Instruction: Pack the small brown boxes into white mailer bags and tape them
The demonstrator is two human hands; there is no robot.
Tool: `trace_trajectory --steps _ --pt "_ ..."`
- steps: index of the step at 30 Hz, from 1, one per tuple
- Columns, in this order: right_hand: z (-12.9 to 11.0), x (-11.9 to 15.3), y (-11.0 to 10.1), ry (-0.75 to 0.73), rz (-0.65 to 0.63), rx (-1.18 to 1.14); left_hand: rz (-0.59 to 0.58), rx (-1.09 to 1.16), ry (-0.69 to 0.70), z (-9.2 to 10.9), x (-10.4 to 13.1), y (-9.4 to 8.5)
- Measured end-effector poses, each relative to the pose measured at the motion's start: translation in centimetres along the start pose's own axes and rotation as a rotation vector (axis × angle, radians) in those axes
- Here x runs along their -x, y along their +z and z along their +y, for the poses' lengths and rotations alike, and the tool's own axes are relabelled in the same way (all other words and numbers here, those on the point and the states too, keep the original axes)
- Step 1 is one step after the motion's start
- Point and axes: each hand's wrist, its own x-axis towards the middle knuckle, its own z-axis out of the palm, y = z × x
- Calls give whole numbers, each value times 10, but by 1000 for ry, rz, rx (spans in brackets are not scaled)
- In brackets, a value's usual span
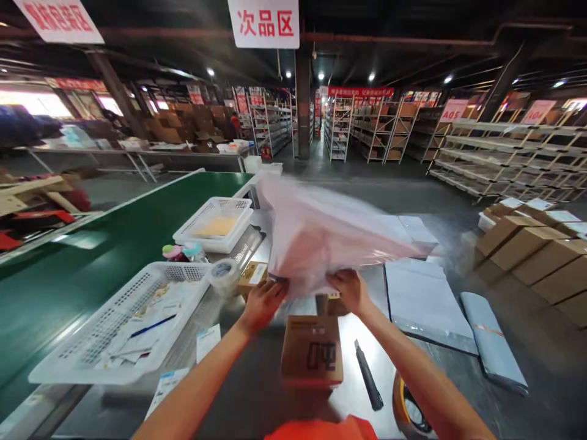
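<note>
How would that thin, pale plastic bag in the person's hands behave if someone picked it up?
The plastic bag is probably floppy: it flares out in loose folds beyond the left hand and right hand. It's likely light, since the film looks thin and see-through. Its shiny streaks suggest it might be slippery.

Looks like a warehouse packing area, judging by metal shelving [339,122] on the far side, lined-up cartons [532,260] at right, green conveyor belt [137,232] at left.
</note>
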Motion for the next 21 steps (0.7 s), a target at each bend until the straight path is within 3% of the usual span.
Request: trace_trajectory --steps 5,9,15,21 --pt "-2 31 38 56 -256 103 154 -88 58 13 14 13" --pt "-4 53 34 86 -323 120 181 -60 27 30 29 8" --pt "-31 98 -6 -92 3 90 230 98 -31 66 61 -30" --pt "-71 134 -23 -24 113 -84 254 261 -46 96 90 -53"
